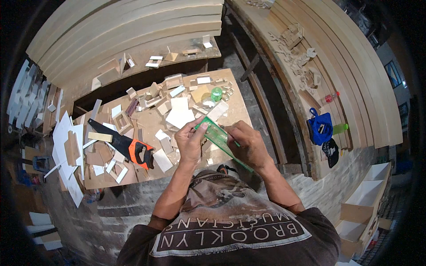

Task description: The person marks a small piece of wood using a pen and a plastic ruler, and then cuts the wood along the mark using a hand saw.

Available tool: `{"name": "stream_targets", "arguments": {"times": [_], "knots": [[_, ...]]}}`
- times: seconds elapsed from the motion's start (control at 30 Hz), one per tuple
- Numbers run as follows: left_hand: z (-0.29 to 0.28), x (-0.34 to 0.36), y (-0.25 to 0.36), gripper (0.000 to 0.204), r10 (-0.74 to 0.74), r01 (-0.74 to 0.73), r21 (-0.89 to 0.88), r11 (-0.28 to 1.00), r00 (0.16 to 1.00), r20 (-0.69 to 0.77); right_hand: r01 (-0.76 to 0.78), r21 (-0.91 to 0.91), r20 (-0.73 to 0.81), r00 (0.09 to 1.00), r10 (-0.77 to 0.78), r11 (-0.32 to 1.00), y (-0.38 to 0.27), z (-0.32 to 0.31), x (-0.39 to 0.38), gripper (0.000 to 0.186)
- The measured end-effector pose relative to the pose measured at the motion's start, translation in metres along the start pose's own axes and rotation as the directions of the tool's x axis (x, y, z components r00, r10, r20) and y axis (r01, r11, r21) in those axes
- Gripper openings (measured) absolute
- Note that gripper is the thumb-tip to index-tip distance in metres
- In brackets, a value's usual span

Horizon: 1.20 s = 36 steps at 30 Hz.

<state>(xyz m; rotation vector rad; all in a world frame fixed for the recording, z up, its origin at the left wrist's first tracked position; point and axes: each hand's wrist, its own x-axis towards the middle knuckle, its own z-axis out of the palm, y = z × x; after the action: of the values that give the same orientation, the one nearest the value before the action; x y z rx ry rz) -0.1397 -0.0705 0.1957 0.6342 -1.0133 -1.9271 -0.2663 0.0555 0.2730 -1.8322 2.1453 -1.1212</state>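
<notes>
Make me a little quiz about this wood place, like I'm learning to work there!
1. What colour is the ruler in the left hand?
A) red
B) green
C) blue

2. True or false: just one piece of wood lies on the table.

3. Which hand is nearer the saw, the left hand or the right hand?

Key:
1. B, green.
2. False; many pieces of wood lie there.
3. The left hand.
</notes>
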Motion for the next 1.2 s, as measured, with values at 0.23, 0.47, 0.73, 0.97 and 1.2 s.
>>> {"name": "stream_targets", "arguments": {"times": [0.23, 0.47, 0.73, 0.97, 1.2], "knots": [[0.011, 0.001, 0.009, 0.024, -0.037, 0.04, -0.061, 0.997, 0.998, 0.046, 0.043, 0.073, -0.088, 0.995, -0.037, 0.996, 0.004, 0.004, 0.002, 0.028], [0.007, -0.003, -0.007, 0.026, -0.011, 0.011, 0.002, 1.0, 0.999, 0.033, 0.033, 0.061, -0.126, 0.992, -0.025, 0.998, 0.004, 0.019, 0.015, 0.032], [-0.004, 0.005, -0.001, 0.026, -0.03, 0.03, -0.065, 0.997, 1.0, -0.002, 0.02, 0.093, -0.146, 0.989, -0.006, 0.995, 0.026, 0.012, -0.017, 0.033], [-0.008, 0.003, -0.005, 0.029, -0.101, 0.1, -0.028, 0.995, 0.993, -0.059, -0.146, 0.161, -0.024, 0.988, 0.151, 0.976, 0.042, 0.013, -0.035, 0.046], [-0.04, 0.017, -0.017, 0.031, -0.208, 0.201, -0.062, 0.978, 0.967, -0.147, -0.256, 0.173, 0.092, 0.966, 0.243, 0.951, 0.053, 0.057, -0.054, 0.067]]}}
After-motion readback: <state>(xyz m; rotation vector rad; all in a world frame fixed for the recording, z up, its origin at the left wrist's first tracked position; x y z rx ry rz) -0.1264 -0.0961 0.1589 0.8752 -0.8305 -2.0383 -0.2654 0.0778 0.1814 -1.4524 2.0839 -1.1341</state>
